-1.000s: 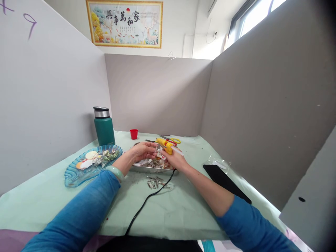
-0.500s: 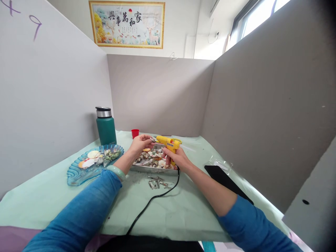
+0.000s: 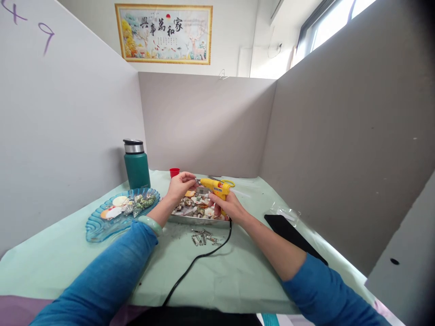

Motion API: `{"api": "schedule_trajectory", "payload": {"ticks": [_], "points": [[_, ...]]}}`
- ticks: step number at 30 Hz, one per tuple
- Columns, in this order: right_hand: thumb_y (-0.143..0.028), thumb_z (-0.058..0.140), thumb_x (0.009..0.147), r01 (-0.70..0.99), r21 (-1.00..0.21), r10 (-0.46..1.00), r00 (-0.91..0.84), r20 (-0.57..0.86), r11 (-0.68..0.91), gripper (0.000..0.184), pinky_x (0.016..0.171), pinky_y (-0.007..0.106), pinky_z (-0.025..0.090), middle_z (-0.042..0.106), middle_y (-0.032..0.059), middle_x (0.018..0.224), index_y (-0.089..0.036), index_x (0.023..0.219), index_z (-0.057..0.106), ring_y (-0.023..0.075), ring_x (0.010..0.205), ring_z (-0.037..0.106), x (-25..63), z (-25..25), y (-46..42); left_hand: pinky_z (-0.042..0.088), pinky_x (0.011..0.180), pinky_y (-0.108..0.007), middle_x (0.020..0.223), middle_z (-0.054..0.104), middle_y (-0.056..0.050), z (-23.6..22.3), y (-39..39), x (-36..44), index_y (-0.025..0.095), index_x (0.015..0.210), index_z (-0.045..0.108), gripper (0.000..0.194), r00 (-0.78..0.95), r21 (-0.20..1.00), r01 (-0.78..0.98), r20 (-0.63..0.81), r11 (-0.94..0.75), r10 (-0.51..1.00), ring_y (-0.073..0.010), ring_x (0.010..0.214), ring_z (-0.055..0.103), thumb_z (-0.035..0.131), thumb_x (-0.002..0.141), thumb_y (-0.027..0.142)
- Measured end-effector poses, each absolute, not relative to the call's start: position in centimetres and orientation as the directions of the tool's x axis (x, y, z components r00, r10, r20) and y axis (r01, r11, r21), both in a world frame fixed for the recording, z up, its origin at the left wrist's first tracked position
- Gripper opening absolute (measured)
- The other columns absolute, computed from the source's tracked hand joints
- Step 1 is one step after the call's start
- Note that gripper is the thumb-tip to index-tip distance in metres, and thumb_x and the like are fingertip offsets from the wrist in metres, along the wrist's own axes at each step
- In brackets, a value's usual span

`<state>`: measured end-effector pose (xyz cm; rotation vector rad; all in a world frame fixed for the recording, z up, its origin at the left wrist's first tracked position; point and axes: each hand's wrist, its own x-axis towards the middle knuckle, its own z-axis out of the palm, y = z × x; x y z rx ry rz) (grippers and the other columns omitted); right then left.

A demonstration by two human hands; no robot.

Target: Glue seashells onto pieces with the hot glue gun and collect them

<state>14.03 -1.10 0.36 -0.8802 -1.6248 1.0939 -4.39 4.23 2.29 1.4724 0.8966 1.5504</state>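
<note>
My right hand [image 3: 226, 204] is wrapped round the grip of a yellow hot glue gun [image 3: 215, 185], its nozzle pointing left. Right at that nozzle, my left hand [image 3: 182, 184] pinches a small metal clip [image 3: 197, 181]; its details are too small to make out. Both hands are above a metal tray [image 3: 200, 220] filled with assorted seashells [image 3: 194, 211]. In front of the tray, several silvery metal clips [image 3: 203, 237] lie in a loose pile on the table. A black cord [image 3: 199, 257] runs from the gun's grip towards the table's near edge.
To the left, a blue shell-shaped dish [image 3: 98, 232] holds shells, with a green bottle [image 3: 137, 168] behind it. A red cup [image 3: 174, 172] and yellow-handled scissors [image 3: 228, 183] lie beyond the tray. A black flat object [image 3: 294, 237] and clear plastic bag [image 3: 283, 212] are at right. Partitions enclose the table.
The glue gun's nozzle has come slightly lower and left, closer to the small clip in my left hand. Both hands keep their hold.
</note>
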Motion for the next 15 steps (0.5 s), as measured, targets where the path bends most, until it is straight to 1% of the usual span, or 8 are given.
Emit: {"api": "schedule_trajectory", "payload": {"ticks": [2, 6, 11, 15], "points": [[-0.051, 0.063, 0.072, 0.054, -0.938, 0.905, -0.287, 0.315, 0.343, 0.034, 0.04, 0.021, 0.04, 0.062, 0.0005, 0.06, -0.017, 0.073, 0.059, 0.0082, 0.039, 0.049, 14.0, 0.4, -1.15, 0.053, 0.063, -0.028, 0.063, 0.066, -0.001, 2.17, 4.41, -4.42, 0.014, 0.079, 0.057, 0.03, -0.013, 0.9, -0.066, 0.43, -0.43, 0.903, -0.0157, 0.061, 0.065, 0.075, 0.058, 0.027], [-0.052, 0.063, 0.072, 0.054, -0.937, 0.902, -0.292, 0.317, 0.346, 0.036, 0.039, 0.021, 0.04, 0.06, -0.0008, 0.056, -0.017, 0.074, 0.057, 0.0084, 0.038, 0.049, 14.0, 0.39, -1.12, 0.053, 0.062, -0.028, 0.062, 0.066, -0.002, 2.01, 4.63, -4.47, 0.014, 0.078, 0.057, 0.031, -0.027, 0.901, -0.045, 0.431, -0.432, 0.902, -0.016, 0.06, 0.065, 0.075, 0.058, 0.028], [-0.049, 0.064, 0.073, 0.051, -0.929, 0.891, -0.306, 0.336, 0.368, 0.034, 0.037, 0.021, 0.039, 0.063, 0.0006, 0.065, -0.016, 0.078, 0.058, 0.008, 0.039, 0.05, 14.0, 0.11, -0.87, 0.053, 0.062, -0.029, 0.062, 0.066, -0.002, 1.91, 4.68, -4.39, 0.013, 0.078, 0.058, 0.027, -0.044, 0.902, -0.04, 0.429, -0.43, 0.902, -0.0164, 0.06, 0.066, 0.073, 0.058, 0.025], [-0.049, 0.063, 0.074, 0.057, -0.926, 0.894, -0.288, 0.342, 0.373, 0.033, 0.038, 0.021, 0.041, 0.063, 0.0006, 0.064, -0.016, 0.078, 0.058, 0.0083, 0.039, 0.05, 13.97, -0.06, -0.71, 0.053, 0.064, -0.028, 0.062, 0.065, -0.001, 1.97, 4.47, -4.26, 0.013, 0.077, 0.058, 0.026, -0.033, 0.9, -0.056, 0.43, -0.432, 0.902, -0.0159, 0.06, 0.066, 0.073, 0.059, 0.024]]}}
